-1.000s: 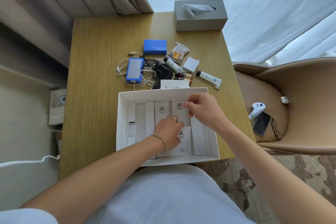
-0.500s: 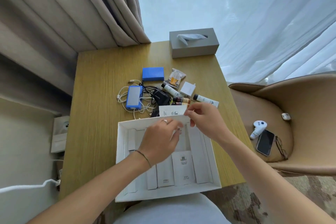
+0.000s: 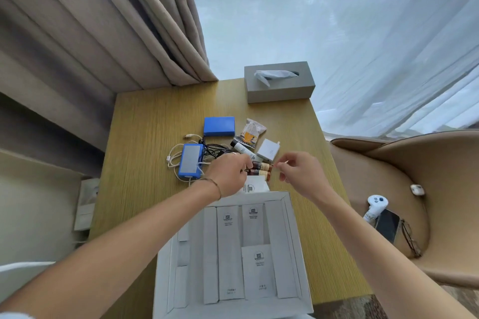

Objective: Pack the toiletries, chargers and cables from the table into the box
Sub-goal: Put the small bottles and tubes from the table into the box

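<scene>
The left hand (image 3: 229, 175) curls down over the pile, fingers at the small brown bottles (image 3: 261, 168); whether it grips one I cannot tell; the right hand (image 3: 298, 173) hovers just beside them, thumb and forefinger pinched narrow, holding nothing I can make out; a white charger (image 3: 267, 150), tube (image 3: 242, 149), blue power bank (image 3: 190, 164) and tangled cables (image 3: 212, 149) crowd close; the white box (image 3: 294, 241) lies open nearer on the counter (image 3: 145, 142).

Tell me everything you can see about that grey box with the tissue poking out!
The grey rectangular tissue box sits at the far edge of the wooden table, by the sheer white curtain. It looks matte and smooth. A white tissue pokes out of the long slot in its top, flopped sideways. It rests flat, apart from the other things, and neither hand touches it.
</scene>
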{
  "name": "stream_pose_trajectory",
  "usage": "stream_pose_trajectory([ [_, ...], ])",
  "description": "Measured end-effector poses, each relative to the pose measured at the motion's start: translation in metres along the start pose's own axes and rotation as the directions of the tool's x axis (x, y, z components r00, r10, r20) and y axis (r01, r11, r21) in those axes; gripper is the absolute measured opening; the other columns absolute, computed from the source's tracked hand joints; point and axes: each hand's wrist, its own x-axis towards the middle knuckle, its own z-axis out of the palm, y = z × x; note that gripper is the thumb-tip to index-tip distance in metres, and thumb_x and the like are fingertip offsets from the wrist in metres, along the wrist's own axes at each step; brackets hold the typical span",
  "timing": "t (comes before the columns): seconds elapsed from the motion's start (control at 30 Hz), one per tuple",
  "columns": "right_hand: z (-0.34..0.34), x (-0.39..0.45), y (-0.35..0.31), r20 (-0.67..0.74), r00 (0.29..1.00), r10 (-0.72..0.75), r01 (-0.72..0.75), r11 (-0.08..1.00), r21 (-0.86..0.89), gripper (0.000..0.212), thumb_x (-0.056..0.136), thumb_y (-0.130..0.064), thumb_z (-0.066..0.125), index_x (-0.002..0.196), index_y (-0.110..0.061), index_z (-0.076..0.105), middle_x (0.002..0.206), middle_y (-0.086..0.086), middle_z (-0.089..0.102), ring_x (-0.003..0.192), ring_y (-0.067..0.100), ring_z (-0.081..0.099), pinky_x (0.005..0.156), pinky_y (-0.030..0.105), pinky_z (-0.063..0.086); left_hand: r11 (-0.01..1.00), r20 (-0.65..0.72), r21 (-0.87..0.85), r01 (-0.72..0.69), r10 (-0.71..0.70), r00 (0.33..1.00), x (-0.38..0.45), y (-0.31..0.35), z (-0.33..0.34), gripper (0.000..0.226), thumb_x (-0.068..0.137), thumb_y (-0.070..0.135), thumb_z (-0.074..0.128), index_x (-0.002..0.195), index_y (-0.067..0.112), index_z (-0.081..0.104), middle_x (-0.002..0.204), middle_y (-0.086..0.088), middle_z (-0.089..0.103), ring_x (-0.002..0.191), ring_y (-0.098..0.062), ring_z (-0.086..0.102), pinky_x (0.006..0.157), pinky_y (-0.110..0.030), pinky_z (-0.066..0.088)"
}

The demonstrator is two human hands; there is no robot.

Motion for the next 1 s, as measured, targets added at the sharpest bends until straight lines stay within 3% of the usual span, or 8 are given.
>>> stream_pose_trajectory([
  [0.2, 0.001, 0.014, 0.013, 0.056, 0.998, 0.042, -0.042, 0.999, -0.007, 0.016, 0.092, -0.018, 0.06, 0.084, -0.019, 0.074, 0.065, -0.003, 0.073, 0.061, 0.013, 0.063, 0.064, 0.034, 0.052, 0.995, 0.235, 0.084, 0.054, -0.073, 0.969, 0.032, 0.002, 0.014, 0.039, 0.092, 0.016, 0.059, 0.129, 0.029, 0.058, 0.129, 0.0, 0.064, 0.116, -0.022, 0.059, 0.096, -0.04, 0.051],
  [0.33, 0.001, 0.018, 0.021, 0.081, 0.996, 0.048, -0.049, 0.999, 0.004, 0.016, 0.095, -0.02, 0.06, 0.085, -0.022, 0.073, 0.066, -0.003, 0.073, 0.061, 0.015, 0.062, 0.061, 0.035, 0.053, 0.991, 0.297, 0.12, 0.055, -0.088, 0.951, 0.042, 0.0, 0.023, 0.038, 0.09, 0.014, 0.062, 0.124, 0.031, 0.061, 0.121, 0.001, 0.065, 0.104, -0.021, 0.061, 0.087, -0.035, 0.053],
  [0.57, 0.007, 0.031, 0.031, 0.127, 0.99, 0.064, -0.066, 0.998, 0.009, 0.017, 0.096, -0.02, 0.059, 0.085, -0.023, 0.072, 0.067, -0.002, 0.074, 0.061, 0.016, 0.061, 0.067, 0.042, 0.057, 0.993, 0.352, 0.107, 0.057, -0.091, 0.931, 0.048, -0.005, 0.036, 0.02, 0.084, 0.032, 0.077, 0.099, 0.026, 0.065, 0.1, 0.004, 0.067, 0.09, -0.019, 0.06, 0.071, -0.03, 0.046],
  [0.7, 0.018, 0.041, 0.036, 0.151, 0.987, 0.061, -0.062, 0.998, 0.001, 0.016, 0.095, -0.019, 0.059, 0.085, -0.024, 0.072, 0.071, -0.004, 0.074, 0.063, 0.017, 0.063, 0.063, 0.037, 0.054, 0.991, 0.26, -0.054, 0.121, -0.104, 0.96, 0.037, -0.015, 0.023, 0.022, 0.083, 0.032, 0.077, 0.08, 0.028, 0.055, 0.086, 0.007, 0.061, 0.079, -0.015, 0.057, 0.063, -0.029, 0.043],
  [0.8, 0.026, 0.047, 0.038, 0.239, 0.971, 0.015, -0.001, 0.998, -0.06, 0.015, 0.093, -0.018, 0.062, 0.093, -0.025, 0.075, 0.088, -0.012, 0.073, 0.082, 0.009, 0.067, 0.073, 0.031, 0.053, 0.948, 0.12, -0.242, 0.205, -0.18, 0.976, 0.022, -0.028, 0.003, 0.025, 0.083, 0.029, 0.077, 0.078, 0.024, 0.053, 0.08, 0.002, 0.063, 0.074, -0.019, 0.058, 0.066, -0.035, 0.048],
  [0.9, 0.034, 0.053, 0.034, 0.395, 0.918, -0.038, 0.097, 0.987, -0.13, 0.018, 0.091, -0.018, 0.066, 0.103, -0.028, 0.076, 0.099, -0.014, 0.07, 0.091, 0.006, 0.067, 0.082, 0.033, 0.056, 0.858, -0.005, -0.433, 0.275, -0.307, 0.952, 0.005, -0.04, -0.012, 0.026, 0.085, 0.027, 0.076, 0.077, 0.02, 0.052, 0.069, 0.003, 0.063, 0.062, -0.016, 0.056, 0.057, -0.032, 0.046],
  [1.0, 0.042, 0.06, 0.03, 0.51, 0.856, -0.084, 0.228, 0.947, -0.227, 0.024, 0.089, -0.018, 0.07, 0.111, -0.028, 0.074, 0.122, -0.011, 0.07, 0.095, 0.005, 0.061, 0.08, 0.027, 0.047, 0.715, -0.035, -0.635, 0.291, -0.402, 0.915, -0.013, -0.046, -0.019, 0.021, 0.087, 0.019, 0.076, 0.082, 0.018, 0.055, 0.081, -0.004, 0.074, 0.075, -0.022, 0.07, 0.064, -0.038, 0.057],
])
